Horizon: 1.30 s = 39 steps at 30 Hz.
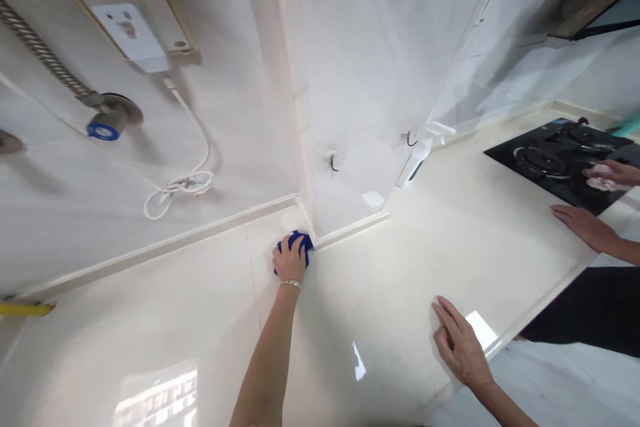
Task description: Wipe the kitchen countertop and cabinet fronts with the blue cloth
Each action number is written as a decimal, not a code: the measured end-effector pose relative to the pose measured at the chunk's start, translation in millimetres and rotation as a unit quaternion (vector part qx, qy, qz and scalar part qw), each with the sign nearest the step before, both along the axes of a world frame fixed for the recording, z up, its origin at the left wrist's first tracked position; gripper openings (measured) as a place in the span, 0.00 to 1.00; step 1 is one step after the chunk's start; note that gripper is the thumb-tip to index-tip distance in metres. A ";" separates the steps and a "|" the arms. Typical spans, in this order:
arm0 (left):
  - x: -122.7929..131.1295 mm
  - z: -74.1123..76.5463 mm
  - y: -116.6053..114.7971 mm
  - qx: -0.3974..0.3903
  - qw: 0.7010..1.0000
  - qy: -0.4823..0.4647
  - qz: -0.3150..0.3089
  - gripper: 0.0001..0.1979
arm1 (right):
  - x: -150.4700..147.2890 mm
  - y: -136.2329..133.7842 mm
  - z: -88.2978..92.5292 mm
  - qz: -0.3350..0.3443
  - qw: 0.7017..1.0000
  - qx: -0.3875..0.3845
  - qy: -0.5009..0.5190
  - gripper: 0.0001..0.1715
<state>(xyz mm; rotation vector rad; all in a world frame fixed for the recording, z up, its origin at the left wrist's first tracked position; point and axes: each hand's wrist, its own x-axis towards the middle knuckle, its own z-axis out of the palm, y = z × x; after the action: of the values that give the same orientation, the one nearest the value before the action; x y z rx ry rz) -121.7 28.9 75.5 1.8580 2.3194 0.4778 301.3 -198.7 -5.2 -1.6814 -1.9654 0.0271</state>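
Observation:
My left hand (289, 263) reaches far across the cream countertop (390, 293) and presses a blue cloth (300, 241) into the corner where the counter meets the white tiled wall and a jutting column (345, 113). Its fingers are closed over the cloth, and a thin bracelet shows at the wrist. My right hand (460, 343) lies flat on the counter near its front edge, fingers stretched out and holding nothing.
A black gas hob (550, 157) sits at the right, where another person's two hands (585, 223) rest on the counter and the hob. On the wall are a socket plate (133, 30) with a white cord, a valve with a blue cap (104, 128) and two hooks (332, 160).

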 end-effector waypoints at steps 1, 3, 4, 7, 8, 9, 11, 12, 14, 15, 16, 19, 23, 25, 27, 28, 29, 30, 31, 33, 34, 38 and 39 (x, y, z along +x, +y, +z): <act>-0.5 1.1 11.3 -0.002 1.000 -0.002 0.004 0.22 | 0.1 -0.4 1.0 -0.001 1.000 -0.006 0.000 0.36; -1.5 2.6 32.2 -0.006 1.000 -0.005 0.012 0.22 | 0.9 -1.3 1.5 -0.004 1.000 -0.017 0.000 0.36; -2.3 3.1 42.0 -0.007 1.000 -0.006 0.016 0.22 | 1.5 -1.9 1.1 -0.006 1.000 -0.022 0.001 0.36; -6.5 3.4 70.8 -0.009 0.999 -0.011 0.031 0.23 | 3.6 -3.2 -1.4 -0.011 0.999 -0.031 0.004 0.35; -8.1 3.1 80.4 -0.009 0.999 -0.014 0.038 0.23 | 4.1 -3.5 -2.0 -0.013 0.999 -0.034 0.005 0.35; -9.6 2.6 89.8 -0.010 0.999 -0.017 0.046 0.23 | 4.4 -3.8 -2.3 -0.014 0.999 -0.038 0.005 0.35; -11.9 1.3 106.8 -0.010 0.998 -0.024 0.061 0.23 | 4.7 -4.2 -2.0 -0.015 0.999 -0.049 0.002 0.35; -12.7 0.7 113.8 -0.009 0.997 -0.027 0.066 0.23 | 4.7 -4.4 -1.5 -0.015 0.998 -0.053 0.001 0.35; -13.4 -0.1 123.9 -0.008 0.997 -0.030 0.069 0.23 | 4.9 -4.8 -0.6 -0.016 0.998 -0.055 -0.004 0.35; -13.4 -0.2 127.1 -0.009 0.997 -0.030 0.067 0.23 | 5.1 -5.0 -0.4 -0.016 0.998 -0.056 -0.007 0.35; -13.2 0.0 129.1 -0.011 0.997 -0.030 0.065 0.23 | 5.4 -5.1 -0.3 -0.018 0.998 -0.056 -0.010 0.35; -12.5 1.6 130.8 -0.024 0.998 -0.025 0.057 0.23 | 6.4 -4.9 -1.3 -0.024 0.998 -0.058 -0.017 0.35; -14.6 3.5 125.5 -0.039 0.999 -0.005 0.014 0.24 | 5.8 -3.0 -2.2 -0.028 0.998 -0.052 -0.012 0.35; -18.0 4.2 118.1 -0.042 0.999 0.007 -0.026 0.25 | 4.6 -1.7 -2.0 -0.029 0.999 -0.045 -0.011 0.35; -21.6 5.0 106.3 -0.045 0.997 0.015 -0.059 0.26 | 3.5 -0.5 -1.9 -0.031 0.999 -0.037 -0.014 0.35; -22.9 5.4 98.8 -0.047 0.996 0.018 -0.073 0.27 | 3.1 0.0 -2.0 -0.030 0.999 -0.034 -0.015 0.35; -23.8 5.8 90.4 -0.048 0.995 0.021 -0.084 0.27 | 2.8 0.5 -2.2 -0.029 0.999 -0.030 -0.017 0.34; -24.2 6.2 81.2 -0.049 0.994 0.022 -0.094 0.27 | 2.6 0.9 -2.5 -0.027 0.999 -0.026 -0.018 0.34; -23.9 6.4 71.2 -0.050 0.993 0.022 -0.104 0.26 | 2.5 1.4 -2.8 -0.026 0.999 -0.023 -0.019 0.34; -21.7 6.5 49.4 -0.050 0.991 0.019 -0.120 0.26 | 2.3 2.3 -3.3 -0.026 0.999 -0.020 -0.019 0.33; -19.7 6.4 37.5 -0.051 0.991 0.015 -0.127 0.26 | 2.1 2.8 -3.3 -0.026 0.999 -0.018 -0.019 0.33; -6.9 6.8 -18.2 -0.056 0.986 -0.011 -0.156 0.25 | 1.3 5.0 -3.9 -0.017 1.000 -0.005 -0.021 0.32; -2.7 7.3 -33.8 -0.059 0.984 -0.021 -0.169 0.25 | 1.3 5.2 -4.6 -0.015 1.000 -0.003 -0.022 0.32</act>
<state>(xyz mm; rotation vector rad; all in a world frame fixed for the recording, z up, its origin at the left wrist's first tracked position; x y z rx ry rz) -124.4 -4.9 82.8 2.0999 1.9043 0.3225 302.7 -193.5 -9.8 -1.7285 -1.9740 -0.0161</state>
